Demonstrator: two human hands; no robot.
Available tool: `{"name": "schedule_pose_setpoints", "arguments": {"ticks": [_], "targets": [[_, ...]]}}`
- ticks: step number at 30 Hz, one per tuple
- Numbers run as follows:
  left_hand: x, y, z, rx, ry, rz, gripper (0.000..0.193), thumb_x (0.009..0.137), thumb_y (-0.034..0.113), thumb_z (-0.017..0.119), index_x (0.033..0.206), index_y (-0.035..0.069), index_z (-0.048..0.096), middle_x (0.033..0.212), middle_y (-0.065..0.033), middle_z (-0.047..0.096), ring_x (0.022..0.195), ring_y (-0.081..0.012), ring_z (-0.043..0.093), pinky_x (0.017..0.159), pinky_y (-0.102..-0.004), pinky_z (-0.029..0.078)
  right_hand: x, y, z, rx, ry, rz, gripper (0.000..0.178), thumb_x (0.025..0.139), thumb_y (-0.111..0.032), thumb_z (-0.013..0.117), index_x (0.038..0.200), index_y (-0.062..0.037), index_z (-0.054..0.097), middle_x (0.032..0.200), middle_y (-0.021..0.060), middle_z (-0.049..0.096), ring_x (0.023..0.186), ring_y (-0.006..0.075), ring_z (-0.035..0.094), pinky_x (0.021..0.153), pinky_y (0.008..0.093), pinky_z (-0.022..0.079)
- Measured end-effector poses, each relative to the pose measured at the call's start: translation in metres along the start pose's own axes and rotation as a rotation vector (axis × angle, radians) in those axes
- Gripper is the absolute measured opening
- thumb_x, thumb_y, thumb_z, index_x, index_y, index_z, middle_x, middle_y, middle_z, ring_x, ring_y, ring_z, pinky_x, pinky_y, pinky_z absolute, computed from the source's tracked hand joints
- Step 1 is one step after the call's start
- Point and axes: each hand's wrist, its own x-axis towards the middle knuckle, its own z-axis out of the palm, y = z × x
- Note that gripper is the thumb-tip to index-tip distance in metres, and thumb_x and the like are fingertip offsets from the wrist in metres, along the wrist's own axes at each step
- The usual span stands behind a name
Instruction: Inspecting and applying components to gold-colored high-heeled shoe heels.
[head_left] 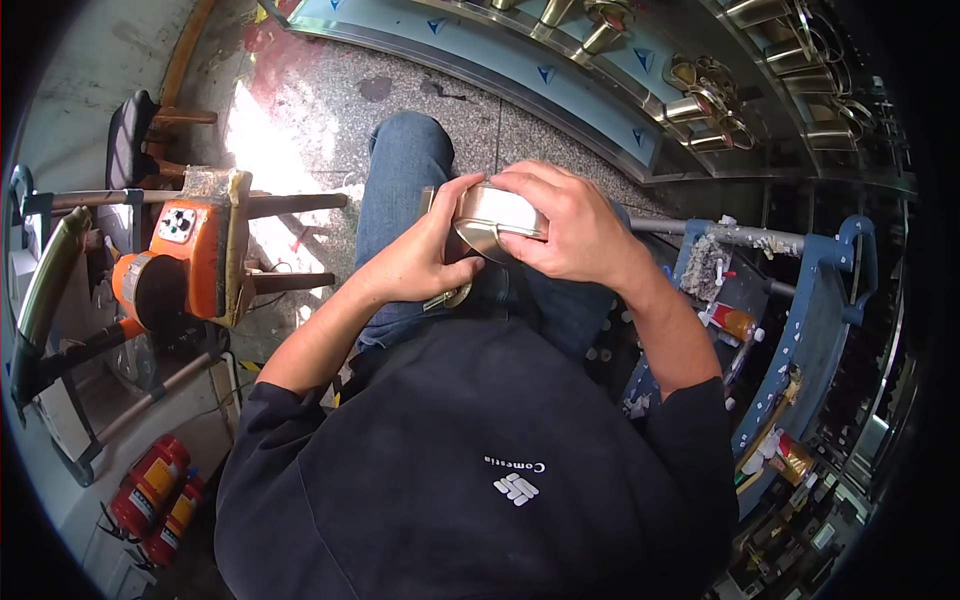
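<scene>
A shiny, pale-gold metal part (500, 212) with a rounded, smooth side is held up over my lap between both hands. My left hand (425, 250) grips its left side, thumb below and fingers at the upper edge. Around the right end, my right hand (570, 220) is closed, with fingers over the top and thumb against the lower front. The part's exact kind is unclear, as my fingers cover much of it. Below my left hand, a small brass-coloured curved piece (455, 297) shows; whether it belongs to the same part I cannot tell.
An orange machine (185, 255) stands at left, by a metal-railed frame. Two red fire extinguishers (150, 495) are at lower left. A rack (560, 70) with several gold metal parts (700, 108) runs across the upper right. A blue cart (810, 330) with bottles (735, 322) stands right.
</scene>
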Motion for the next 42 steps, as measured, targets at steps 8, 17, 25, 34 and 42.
{"name": "schedule_pose_setpoints", "arguments": {"ticks": [8, 17, 25, 34, 42], "targets": [[0.008, -0.021, 0.028, -0.112, 0.068, -0.108, 0.069, 0.087, -0.004, 0.065, 0.151, 0.003, 0.038, 0.123, -0.0157, 0.062, 0.105, -0.0219, 0.061, 0.089, -0.0318, 0.050, -0.025, 0.013, 0.030, 0.108, 0.195, 0.097, 0.042, 0.073, -0.009, 0.075, 0.113, 0.0024, 0.066, 0.105, 0.0138, 0.068, 0.081, 0.0321, 0.066, 0.074, 0.0387, 0.055], [0.011, -0.038, 0.039, -0.056, 0.044, -0.104, 0.061, 0.087, -0.003, 0.065, 0.145, 0.003, 0.047, 0.111, -0.0122, 0.067, 0.084, -0.0199, 0.062, 0.073, -0.0315, 0.050, -0.047, 0.014, 0.059, 0.227, 0.367, 0.230, 0.040, 0.073, -0.001, 0.071, 0.113, 0.0049, 0.067, 0.100, 0.0149, 0.067, 0.074, 0.0248, 0.061, 0.065, 0.0324, 0.050], [0.015, -0.040, 0.051, 0.003, -0.020, -0.076, 0.062, 0.084, -0.003, 0.066, 0.143, 0.003, 0.050, 0.109, -0.0111, 0.067, 0.078, -0.0210, 0.064, 0.069, -0.0325, 0.051, -0.071, 0.011, 0.069, 0.293, 0.389, 0.454, 0.043, 0.075, -0.004, 0.070, 0.117, 0.0050, 0.065, 0.101, 0.0142, 0.067, 0.080, 0.0264, 0.064, 0.073, 0.0337, 0.052], [0.017, -0.040, 0.075, 0.243, -0.143, 0.062, 0.070, 0.079, 0.003, 0.071, 0.146, 0.007, 0.051, 0.113, -0.0107, 0.067, 0.077, -0.0273, 0.067, 0.069, -0.0369, 0.055, -0.128, 0.028, 0.055, 1.050, 0.206, 0.773, 0.063, 0.086, -0.005, 0.062, 0.145, 0.0051, 0.045, 0.122, 0.0119, 0.063, 0.109, 0.0205, 0.061, 0.093, 0.0257, 0.045], [0.018, -0.034, 0.088, 0.371, -0.259, 0.075, 0.072, 0.077, 0.006, 0.075, 0.146, 0.007, 0.055, 0.112, -0.0104, 0.068, 0.077, -0.0281, 0.067, 0.066, -0.0362, 0.053, -0.142, 0.043, 0.049, 1.322, -0.133, 0.907, 0.057, 0.093, -0.011, 0.059, 0.146, 0.0047, 0.044, 0.129, 0.0141, 0.059, 0.112, 0.0174, 0.056, 0.093, 0.0279, 0.044]]}}
